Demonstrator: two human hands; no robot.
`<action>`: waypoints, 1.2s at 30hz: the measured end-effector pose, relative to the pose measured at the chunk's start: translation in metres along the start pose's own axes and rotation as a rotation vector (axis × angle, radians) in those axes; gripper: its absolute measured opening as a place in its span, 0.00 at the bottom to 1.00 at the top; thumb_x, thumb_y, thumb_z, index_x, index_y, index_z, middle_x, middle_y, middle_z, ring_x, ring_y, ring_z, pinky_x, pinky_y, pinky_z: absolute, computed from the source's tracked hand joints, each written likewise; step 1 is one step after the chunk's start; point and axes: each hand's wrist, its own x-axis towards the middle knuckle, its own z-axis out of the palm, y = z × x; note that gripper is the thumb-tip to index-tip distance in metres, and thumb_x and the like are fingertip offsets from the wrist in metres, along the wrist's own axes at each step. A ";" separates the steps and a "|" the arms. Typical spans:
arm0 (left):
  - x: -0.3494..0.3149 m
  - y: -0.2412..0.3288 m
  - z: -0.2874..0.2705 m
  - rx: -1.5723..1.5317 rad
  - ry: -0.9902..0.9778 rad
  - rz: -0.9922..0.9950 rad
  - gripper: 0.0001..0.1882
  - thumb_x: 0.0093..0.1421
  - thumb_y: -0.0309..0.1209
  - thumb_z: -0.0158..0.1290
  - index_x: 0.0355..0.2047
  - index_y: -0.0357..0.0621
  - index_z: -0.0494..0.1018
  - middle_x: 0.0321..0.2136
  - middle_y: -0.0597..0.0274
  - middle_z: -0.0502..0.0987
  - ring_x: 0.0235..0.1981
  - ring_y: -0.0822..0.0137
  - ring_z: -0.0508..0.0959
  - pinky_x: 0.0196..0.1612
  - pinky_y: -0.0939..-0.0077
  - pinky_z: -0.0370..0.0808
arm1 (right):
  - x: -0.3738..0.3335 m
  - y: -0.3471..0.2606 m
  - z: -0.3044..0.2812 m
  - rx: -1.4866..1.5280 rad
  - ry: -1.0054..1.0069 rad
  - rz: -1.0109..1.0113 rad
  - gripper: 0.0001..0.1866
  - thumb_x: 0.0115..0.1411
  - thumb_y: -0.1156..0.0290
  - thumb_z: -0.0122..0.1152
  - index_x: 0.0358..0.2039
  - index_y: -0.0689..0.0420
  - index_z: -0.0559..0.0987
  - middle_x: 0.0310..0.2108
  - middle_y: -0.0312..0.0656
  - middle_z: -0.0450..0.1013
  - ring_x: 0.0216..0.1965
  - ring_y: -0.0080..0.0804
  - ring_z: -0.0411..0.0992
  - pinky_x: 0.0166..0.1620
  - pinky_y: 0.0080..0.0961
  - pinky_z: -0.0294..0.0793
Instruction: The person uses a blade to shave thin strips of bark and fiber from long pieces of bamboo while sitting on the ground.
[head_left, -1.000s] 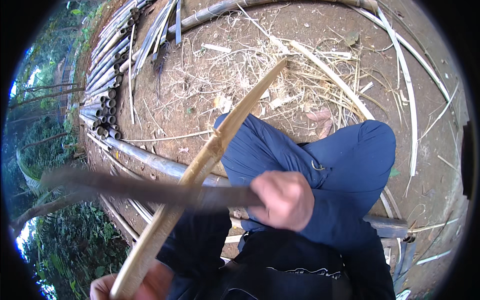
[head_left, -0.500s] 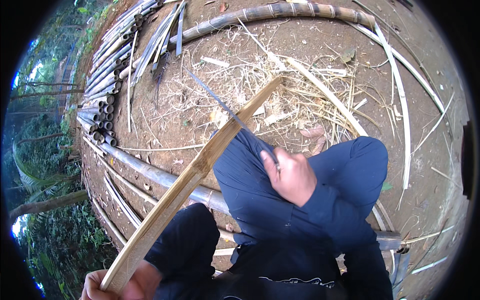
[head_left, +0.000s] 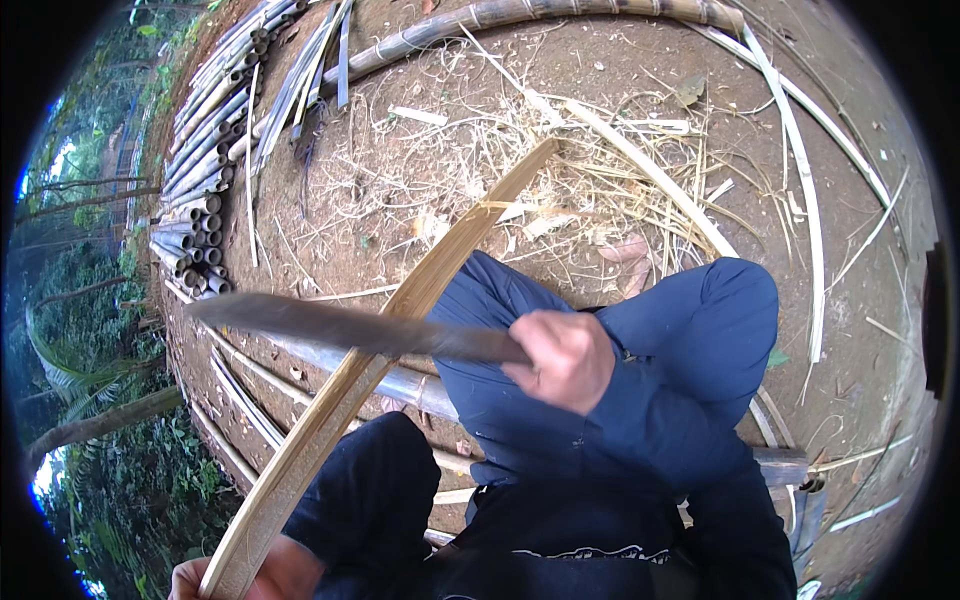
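A long split bamboo strip (head_left: 310,440) slants from the lower left up to the middle of the view, its inner face pale. My left hand (head_left: 262,572) is wrapped round its near end at the bottom edge. Above my bent legs, my right hand (head_left: 562,362) grips a machete (head_left: 350,328) by its handle. The dark, broad blade points left and crosses over the strip, hiding a short stretch of it; motion blurs the blade and hand. Whether blade and bamboo touch, I cannot tell. A thin sliver (head_left: 520,207) sticks out from the strip's far part.
Bamboo shavings (head_left: 630,165) litter the dirt ahead of my knees. A thick bamboo pole (head_left: 560,20) lies beyond them. Stacked bamboo poles (head_left: 205,165) and a bundle of split strips (head_left: 310,75) lie at the far left. Another pole (head_left: 410,388) runs beneath my legs.
The machete has swung from pointing away from me, edge-on, to pointing left with its flat side showing. My right hand has shifted slightly left and nearer. The bamboo strip has hardly moved.
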 end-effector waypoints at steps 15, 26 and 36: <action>0.003 0.000 -0.001 0.010 0.062 -0.053 0.22 0.75 0.40 0.38 0.20 0.54 0.56 0.15 0.79 0.50 0.12 0.80 0.50 0.15 0.84 0.52 | -0.014 0.176 -0.016 -0.305 -0.297 0.735 0.25 0.73 0.53 0.48 0.26 0.60 0.77 0.11 0.46 0.70 0.13 0.39 0.73 0.19 0.41 0.73; 0.010 0.002 -0.006 0.074 0.148 -0.007 0.22 0.73 0.37 0.41 0.18 0.55 0.55 0.14 0.79 0.49 0.10 0.80 0.49 0.12 0.84 0.53 | -0.017 0.228 -0.014 -0.456 -0.217 0.729 0.33 0.72 0.45 0.43 0.27 0.63 0.78 0.13 0.52 0.72 0.16 0.49 0.74 0.23 0.49 0.75; 0.014 0.006 -0.027 0.224 0.202 0.035 0.20 0.72 0.35 0.43 0.20 0.54 0.57 0.14 0.79 0.49 0.10 0.82 0.50 0.12 0.85 0.53 | -0.022 0.254 -0.003 -0.378 -0.213 0.824 0.28 0.73 0.52 0.44 0.28 0.64 0.78 0.15 0.54 0.73 0.17 0.51 0.74 0.25 0.45 0.77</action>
